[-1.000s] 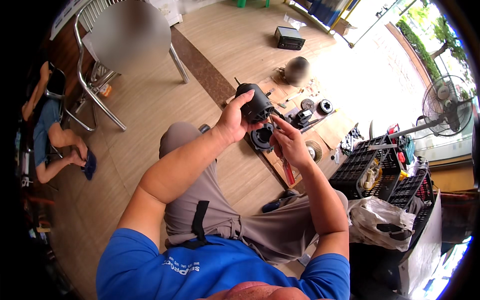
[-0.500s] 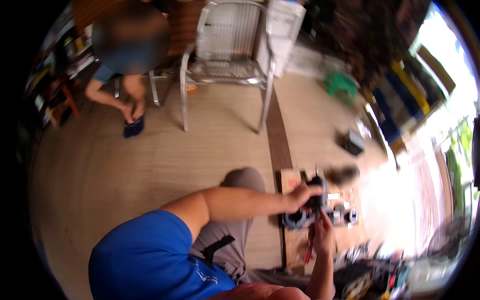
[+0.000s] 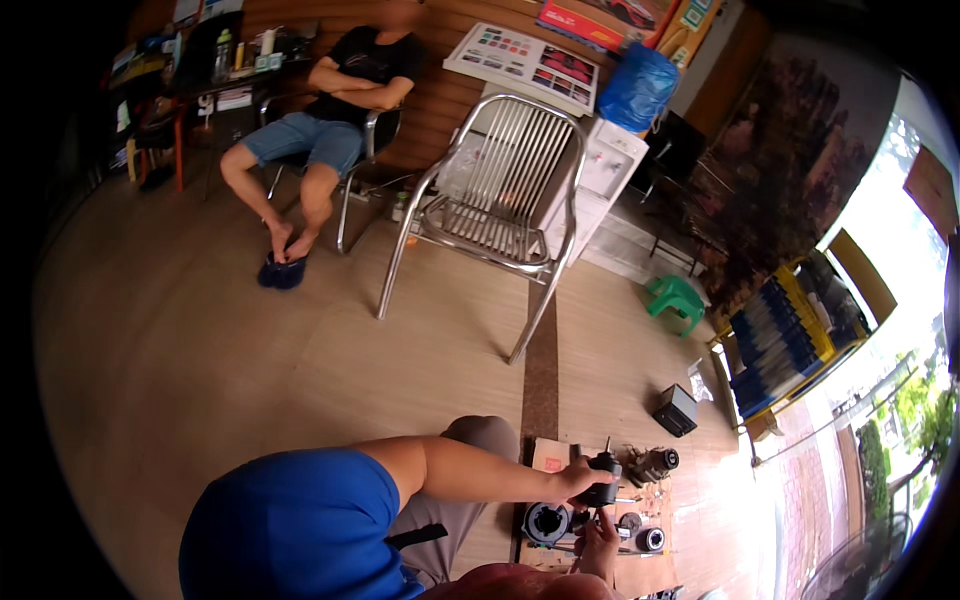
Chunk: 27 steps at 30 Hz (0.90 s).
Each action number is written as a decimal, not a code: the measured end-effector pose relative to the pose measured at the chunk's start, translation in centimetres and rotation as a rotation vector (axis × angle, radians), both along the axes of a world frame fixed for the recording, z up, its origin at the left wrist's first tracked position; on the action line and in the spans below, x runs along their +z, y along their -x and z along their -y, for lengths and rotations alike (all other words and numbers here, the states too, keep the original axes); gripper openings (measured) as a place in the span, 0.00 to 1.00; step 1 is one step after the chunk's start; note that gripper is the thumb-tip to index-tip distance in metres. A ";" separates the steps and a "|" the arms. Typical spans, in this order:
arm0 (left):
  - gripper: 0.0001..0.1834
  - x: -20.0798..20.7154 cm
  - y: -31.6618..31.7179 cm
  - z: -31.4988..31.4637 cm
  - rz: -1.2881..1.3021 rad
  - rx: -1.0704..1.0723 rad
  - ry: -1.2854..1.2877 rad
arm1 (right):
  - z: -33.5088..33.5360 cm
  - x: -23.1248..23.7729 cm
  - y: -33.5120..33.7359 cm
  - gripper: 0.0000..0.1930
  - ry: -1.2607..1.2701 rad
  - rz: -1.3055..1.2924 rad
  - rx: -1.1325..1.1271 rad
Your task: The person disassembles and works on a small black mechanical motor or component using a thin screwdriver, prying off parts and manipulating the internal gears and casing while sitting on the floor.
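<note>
My left hand (image 3: 573, 481) is closed around a black cylindrical part (image 3: 603, 482), which looks like a motor with a thin shaft standing up from its top. Just below, my right hand (image 3: 597, 545) has its fingers drawn together at the underside of that part. What they grip is too small to make out. To the left of my hands lies a dark round housing (image 3: 547, 522) with a wide opening. Right of the held part rests a metal machine part (image 3: 656, 463), and a small silver ring-shaped part (image 3: 651, 540) lies lower down.
Flattened cardboard (image 3: 645, 575) lies under the parts. A dark box (image 3: 676, 409) and a green stool (image 3: 676, 301) stand beyond, near a yellow-framed rack (image 3: 795, 340). A metal chair (image 3: 490, 215) is ahead; a person with folded arms (image 3: 350, 95) sits at the back left.
My view has tilted up, so the hands and parts sit lower in the picture. The red-handled tool seen by my right hand earlier is out of sight. The left hand still holds the black part.
</note>
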<state>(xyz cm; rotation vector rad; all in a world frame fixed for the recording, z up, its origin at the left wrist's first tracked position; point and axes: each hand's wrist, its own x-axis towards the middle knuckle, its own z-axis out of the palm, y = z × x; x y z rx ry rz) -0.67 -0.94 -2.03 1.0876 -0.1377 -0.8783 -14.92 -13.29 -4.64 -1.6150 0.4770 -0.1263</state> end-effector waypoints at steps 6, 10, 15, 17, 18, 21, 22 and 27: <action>0.29 -1.6 -0.3 0.3 0.012 0.016 -0.006 | 0.1 -1.0 0.2 0.22 0.004 0.031 0.009; 0.38 -1.9 0.1 -0.1 0.045 0.033 -0.015 | -1.4 -0.6 -0.2 0.18 0.096 0.043 -0.011; 0.43 -1.2 0.9 0.0 0.113 0.051 -0.072 | -0.9 -1.9 0.2 0.14 0.115 0.050 -0.074; 0.40 -0.8 1.3 1.1 0.140 0.038 -0.089 | -0.3 -1.7 1.0 0.14 0.122 0.043 -0.099; 0.37 -1.2 1.3 2.0 0.123 0.075 -0.060 | 0.9 -3.4 1.2 0.15 0.034 0.093 -0.090; 0.15 -2.3 -0.2 0.4 0.051 -0.015 0.058 | -0.5 -2.9 -0.3 0.14 0.038 0.025 -0.009; 0.13 -0.6 -0.2 -0.8 0.052 0.004 -0.028 | -0.7 -2.7 -1.0 0.14 0.078 0.005 0.009; 0.29 0.2 -0.5 -0.9 0.041 -0.044 0.003 | -0.7 -1.2 -0.7 0.09 0.053 0.013 0.063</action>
